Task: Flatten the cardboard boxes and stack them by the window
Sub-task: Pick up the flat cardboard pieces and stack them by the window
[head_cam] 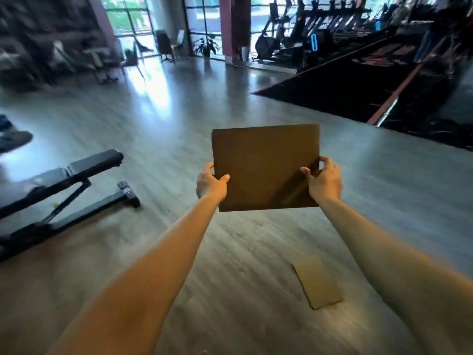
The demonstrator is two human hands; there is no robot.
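Observation:
A flattened brown cardboard box [263,162] is held up in front of me at arm's length, above the floor. My left hand [210,184] grips its lower left edge, thumb on the near face. My right hand [324,181] grips the lower right edge with curled fingers. A second, smaller flat piece of cardboard [318,281] lies on the wood floor below, to the right. Large windows [133,19] stand at the far end of the room.
A black workout bench [64,183] sits on the floor at the left. A dark mat area [358,88] with exercise machines [294,29] fills the right back. Chairs and a potted plant [206,46] stand near the windows. Someone's shoe [14,140] shows at the left edge.

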